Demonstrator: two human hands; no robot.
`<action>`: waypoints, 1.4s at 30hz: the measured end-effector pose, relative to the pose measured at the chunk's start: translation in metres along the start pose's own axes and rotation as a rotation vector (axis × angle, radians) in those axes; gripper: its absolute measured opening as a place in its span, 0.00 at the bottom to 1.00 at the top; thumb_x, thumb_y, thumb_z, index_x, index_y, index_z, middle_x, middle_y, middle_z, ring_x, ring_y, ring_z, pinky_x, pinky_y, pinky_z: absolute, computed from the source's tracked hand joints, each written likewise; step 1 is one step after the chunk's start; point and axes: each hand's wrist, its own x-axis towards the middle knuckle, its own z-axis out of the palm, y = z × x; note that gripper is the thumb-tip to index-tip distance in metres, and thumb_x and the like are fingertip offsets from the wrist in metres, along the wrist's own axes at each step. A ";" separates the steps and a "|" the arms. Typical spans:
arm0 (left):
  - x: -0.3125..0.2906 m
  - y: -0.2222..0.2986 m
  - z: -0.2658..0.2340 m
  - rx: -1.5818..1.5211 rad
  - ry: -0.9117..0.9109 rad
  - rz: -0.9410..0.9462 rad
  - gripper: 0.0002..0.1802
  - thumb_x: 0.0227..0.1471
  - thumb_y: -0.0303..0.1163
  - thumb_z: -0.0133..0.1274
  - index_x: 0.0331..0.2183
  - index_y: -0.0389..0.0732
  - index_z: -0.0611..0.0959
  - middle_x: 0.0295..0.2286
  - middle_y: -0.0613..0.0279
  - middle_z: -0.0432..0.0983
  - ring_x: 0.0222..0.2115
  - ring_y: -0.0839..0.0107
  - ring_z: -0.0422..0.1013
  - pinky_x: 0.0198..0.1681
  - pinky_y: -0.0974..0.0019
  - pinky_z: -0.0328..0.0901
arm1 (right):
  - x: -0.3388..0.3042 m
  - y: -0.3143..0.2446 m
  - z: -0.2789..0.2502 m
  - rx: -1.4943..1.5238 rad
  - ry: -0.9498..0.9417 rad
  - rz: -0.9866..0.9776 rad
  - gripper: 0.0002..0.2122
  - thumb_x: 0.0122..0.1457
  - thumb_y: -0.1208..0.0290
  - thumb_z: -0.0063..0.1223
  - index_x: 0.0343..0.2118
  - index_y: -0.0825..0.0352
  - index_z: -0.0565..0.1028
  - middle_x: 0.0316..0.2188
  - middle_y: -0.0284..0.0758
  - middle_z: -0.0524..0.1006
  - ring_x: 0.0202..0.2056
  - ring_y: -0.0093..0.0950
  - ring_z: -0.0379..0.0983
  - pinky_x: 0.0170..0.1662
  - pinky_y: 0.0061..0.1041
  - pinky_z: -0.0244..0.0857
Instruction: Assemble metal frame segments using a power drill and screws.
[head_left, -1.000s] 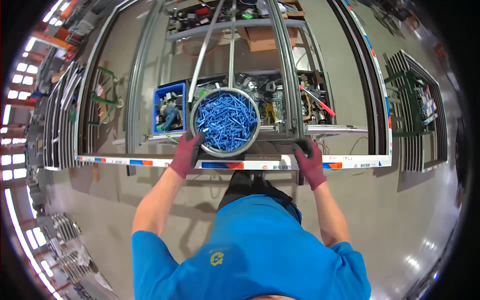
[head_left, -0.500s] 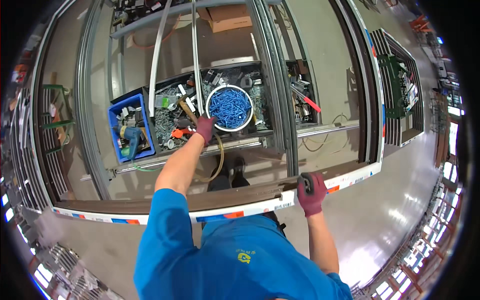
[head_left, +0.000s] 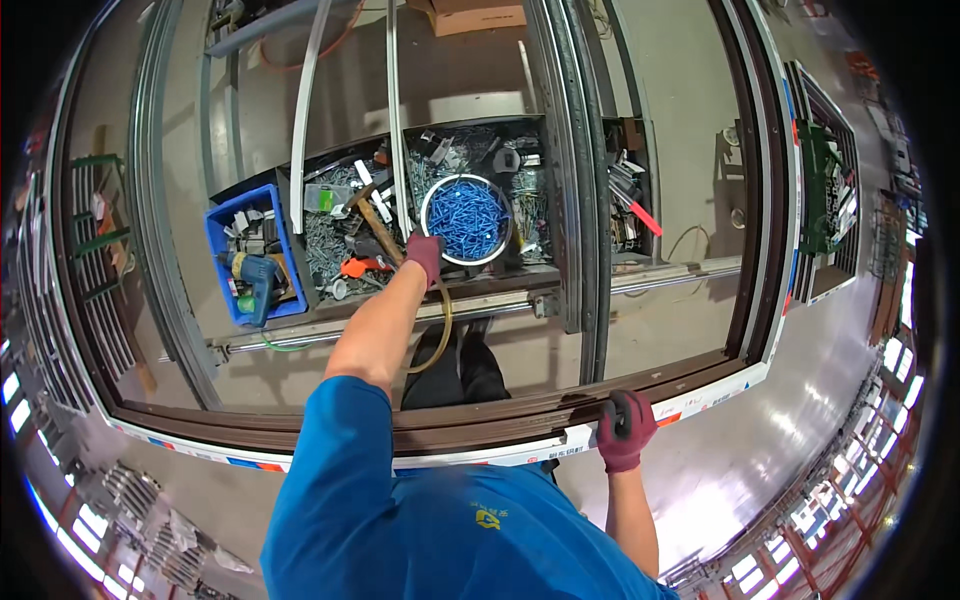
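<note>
My left hand (head_left: 424,258), in a maroon glove, reaches to the near left rim of a white round bucket (head_left: 508,222) of blue screws (head_left: 467,218). Its fingers are mostly hidden, so their grip cannot be made out. Just left of it lies a hammer (head_left: 378,228) with a wooden handle. My right hand (head_left: 626,432), gloved alike, is closed at the near rail of a large brown frame (head_left: 500,425). A dark rounded shape shows among its fingers; what it is I cannot make out.
A blue bin (head_left: 212,262) holds a drill (head_left: 262,285). Loose screws and fittings fill the dark tray (head_left: 525,125) around the bucket. A red-handled tool (head_left: 645,217) lies right of the metal uprights (head_left: 570,180). A hose (head_left: 445,335) hangs below my left hand.
My left hand has shifted slightly right along the bucket's near left side. The view has moved, and the frame's near rail appears lower. My right hand stays closed at the rail.
</note>
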 end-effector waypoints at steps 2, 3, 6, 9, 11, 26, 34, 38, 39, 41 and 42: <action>0.010 0.033 -0.009 -0.694 0.006 -0.564 0.20 0.48 0.30 0.65 0.46 0.45 0.86 0.39 0.60 0.85 0.39 0.59 0.80 0.42 0.60 0.71 | -0.004 0.000 -0.002 -0.036 -0.001 0.030 0.11 0.48 0.75 0.63 0.37 0.67 0.81 0.36 0.42 0.80 0.35 0.43 0.78 0.38 0.38 0.74; 0.013 0.039 -0.018 -0.692 -0.001 -0.564 0.20 0.48 0.30 0.65 0.46 0.45 0.86 0.39 0.60 0.85 0.39 0.59 0.80 0.42 0.60 0.71 | -0.003 -0.001 -0.002 -0.044 0.002 0.021 0.11 0.48 0.75 0.63 0.37 0.67 0.81 0.36 0.42 0.80 0.35 0.43 0.78 0.38 0.38 0.74; 0.019 0.044 -0.027 0.765 -0.418 0.065 0.17 0.45 0.34 0.68 0.42 0.51 0.89 0.40 0.63 0.86 0.43 0.63 0.82 0.42 0.62 0.72 | 0.000 -0.003 -0.002 -0.049 0.001 0.015 0.10 0.49 0.76 0.62 0.36 0.68 0.81 0.35 0.42 0.80 0.34 0.43 0.78 0.37 0.38 0.74; 0.030 0.040 -0.023 0.762 -0.442 0.051 0.16 0.42 0.39 0.72 0.37 0.54 0.91 0.41 0.67 0.87 0.45 0.64 0.82 0.44 0.58 0.72 | 0.004 -0.006 -0.001 -0.023 -0.007 0.027 0.10 0.49 0.77 0.61 0.36 0.68 0.80 0.35 0.42 0.80 0.34 0.43 0.78 0.37 0.37 0.73; 0.021 0.064 -0.031 0.760 -0.369 0.082 0.16 0.43 0.38 0.71 0.37 0.50 0.91 0.36 0.64 0.87 0.40 0.63 0.83 0.43 0.60 0.72 | 0.003 -0.008 -0.002 -0.030 -0.014 0.057 0.09 0.49 0.77 0.61 0.35 0.68 0.80 0.34 0.42 0.80 0.33 0.43 0.78 0.36 0.37 0.73; 0.044 0.072 -0.002 0.641 -0.418 0.211 0.18 0.51 0.32 0.63 0.46 0.44 0.85 0.42 0.56 0.85 0.45 0.59 0.82 0.44 0.57 0.75 | 0.005 -0.012 0.001 -0.054 -0.023 0.025 0.07 0.52 0.76 0.60 0.35 0.67 0.80 0.35 0.42 0.80 0.33 0.43 0.78 0.36 0.37 0.73; -0.044 0.094 -0.103 -0.582 0.242 -0.340 0.23 0.56 0.43 0.60 0.49 0.38 0.82 0.43 0.44 0.83 0.47 0.47 0.78 0.53 0.52 0.70 | -0.004 -0.007 0.000 -0.038 -0.007 0.045 0.06 0.53 0.76 0.59 0.34 0.68 0.79 0.33 0.42 0.79 0.33 0.43 0.77 0.37 0.36 0.71; -0.078 0.040 -0.122 -0.505 0.290 -0.349 0.28 0.57 0.45 0.60 0.52 0.37 0.78 0.45 0.43 0.81 0.49 0.45 0.76 0.54 0.49 0.69 | -0.006 -0.005 0.001 0.019 -0.023 0.065 0.06 0.52 0.76 0.60 0.33 0.69 0.78 0.31 0.42 0.77 0.32 0.44 0.76 0.36 0.36 0.70; -0.090 0.028 -0.123 -0.451 0.321 -0.308 0.29 0.57 0.46 0.60 0.53 0.37 0.78 0.45 0.43 0.81 0.49 0.44 0.76 0.54 0.49 0.69 | -0.005 -0.008 0.000 0.046 -0.020 0.075 0.05 0.52 0.76 0.60 0.32 0.68 0.78 0.31 0.43 0.77 0.31 0.44 0.75 0.35 0.36 0.70; -0.107 0.025 -0.123 -0.340 0.254 -0.210 0.28 0.57 0.46 0.60 0.52 0.37 0.78 0.44 0.41 0.81 0.47 0.43 0.76 0.53 0.47 0.69 | -0.011 0.005 -0.003 0.002 -0.033 0.036 0.06 0.51 0.75 0.62 0.31 0.68 0.77 0.31 0.43 0.77 0.31 0.45 0.75 0.35 0.37 0.70; -0.121 0.033 -0.130 -0.364 0.159 -0.190 0.27 0.57 0.45 0.60 0.52 0.37 0.78 0.45 0.40 0.80 0.46 0.41 0.76 0.52 0.46 0.69 | -0.015 0.010 -0.007 -0.040 -0.067 -0.005 0.07 0.50 0.75 0.63 0.31 0.67 0.77 0.31 0.44 0.77 0.30 0.45 0.74 0.34 0.37 0.69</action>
